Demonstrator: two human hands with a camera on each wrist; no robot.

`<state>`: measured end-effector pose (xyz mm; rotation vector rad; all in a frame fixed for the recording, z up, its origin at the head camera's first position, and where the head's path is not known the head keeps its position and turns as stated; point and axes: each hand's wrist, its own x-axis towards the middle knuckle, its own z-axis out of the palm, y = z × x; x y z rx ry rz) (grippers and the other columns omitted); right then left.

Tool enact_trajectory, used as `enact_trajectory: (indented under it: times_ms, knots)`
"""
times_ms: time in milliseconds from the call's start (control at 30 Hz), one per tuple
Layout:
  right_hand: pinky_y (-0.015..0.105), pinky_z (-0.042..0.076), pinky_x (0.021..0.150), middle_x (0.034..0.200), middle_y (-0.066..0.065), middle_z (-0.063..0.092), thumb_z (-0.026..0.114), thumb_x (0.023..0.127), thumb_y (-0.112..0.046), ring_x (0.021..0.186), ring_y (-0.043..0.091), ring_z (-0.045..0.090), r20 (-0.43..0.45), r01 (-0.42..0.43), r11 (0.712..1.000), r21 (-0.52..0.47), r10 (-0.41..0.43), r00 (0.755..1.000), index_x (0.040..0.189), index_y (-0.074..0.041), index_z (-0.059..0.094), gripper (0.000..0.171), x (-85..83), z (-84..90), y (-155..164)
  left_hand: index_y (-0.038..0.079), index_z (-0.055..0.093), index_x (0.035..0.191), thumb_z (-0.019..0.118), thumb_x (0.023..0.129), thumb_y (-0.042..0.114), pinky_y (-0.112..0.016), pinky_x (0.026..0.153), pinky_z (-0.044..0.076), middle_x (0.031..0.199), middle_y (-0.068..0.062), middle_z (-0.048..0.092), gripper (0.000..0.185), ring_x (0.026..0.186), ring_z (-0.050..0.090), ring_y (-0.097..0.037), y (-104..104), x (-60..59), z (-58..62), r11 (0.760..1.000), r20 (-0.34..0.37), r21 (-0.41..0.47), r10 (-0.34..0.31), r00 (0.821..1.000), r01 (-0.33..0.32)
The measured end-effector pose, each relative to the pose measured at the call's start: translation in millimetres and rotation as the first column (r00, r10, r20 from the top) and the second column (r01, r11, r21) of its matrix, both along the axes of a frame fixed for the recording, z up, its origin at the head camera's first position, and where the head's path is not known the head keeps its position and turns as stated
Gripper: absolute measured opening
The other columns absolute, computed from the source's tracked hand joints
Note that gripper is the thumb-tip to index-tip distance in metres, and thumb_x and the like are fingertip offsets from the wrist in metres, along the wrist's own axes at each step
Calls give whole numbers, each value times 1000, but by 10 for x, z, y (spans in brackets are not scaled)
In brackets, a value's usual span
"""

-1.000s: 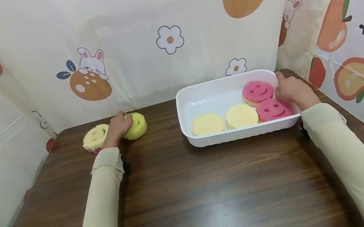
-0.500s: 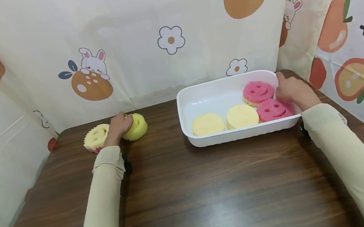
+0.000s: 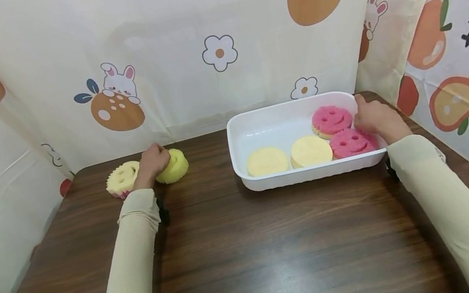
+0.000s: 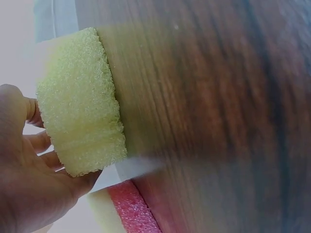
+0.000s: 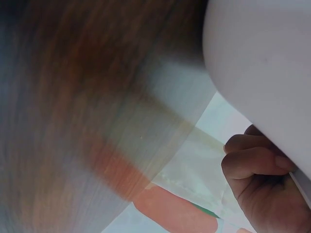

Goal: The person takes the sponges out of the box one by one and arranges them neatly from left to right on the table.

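Observation:
My left hand [image 3: 153, 162] grips a round yellow smiley sponge [image 3: 173, 166] at the back left of the table. In the left wrist view the thumb and fingers hold this sponge [image 4: 82, 107] from its upper side, its edge close over the wood. Just left of the hand lies a scalloped smiley sponge [image 3: 123, 179], pale yellow on top and pink below. On the right, my right hand [image 3: 377, 117] holds the right rim of a white tray [image 3: 278, 179]. The right wrist view shows curled fingers [image 5: 250, 162] at the tray's rim.
Inside the tray, two pink smiley sponges [image 3: 353, 142] sit at the right. Two plain pale-yellow sponges [image 3: 311, 151] lie to their left. A printed curtain [image 3: 183, 71] stands behind the dark wooden table [image 3: 252, 248], and another [image 3: 462, 75] along the right.
The yellow sponge in my left hand has tilted slightly, and its smiley face shows less. My right hand and the tray keep their places.

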<state>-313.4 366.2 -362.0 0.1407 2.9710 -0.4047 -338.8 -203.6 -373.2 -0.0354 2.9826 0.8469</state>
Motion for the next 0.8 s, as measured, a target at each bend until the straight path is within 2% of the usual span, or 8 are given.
enact_trajectory:
  times_ms: [167, 467, 800]
  knots:
    - [73, 42, 94, 128, 40, 41, 48, 95, -24, 113, 56, 49, 2, 3, 1000, 0, -3, 1000, 152, 4, 8, 76, -3, -1, -2, -5, 46, 131, 26, 98, 25, -53, 105, 41, 139, -29, 49, 49, 123, 49, -41, -8, -22, 5, 1000, -24, 9, -4, 1000, 4]
    - [74, 41, 94, 130, 41, 39, 49, 95, -23, 113, 55, 48, 16, 4, 1000, -8, -4, 1000, 154, 3, 3, 80, -11, -2, -3, -8, 47, 129, 25, 95, 23, -50, 99, 43, 132, -30, 52, 51, 114, 50, -39, -13, -31, 66, 999, -68, -24, -24, 997, 23]
    - [74, 39, 97, 133, 42, 36, 46, 96, -23, 115, 56, 47, 22, -12, 1000, -7, 12, 1000, 155, 3, -2, 80, -15, 5, 13, -9, 43, 135, 29, 98, 22, -53, 104, 42, 135, -31, 51, 50, 122, 51, -43, 2, -41, 124, 998, -75, -67, -18, 997, 13]
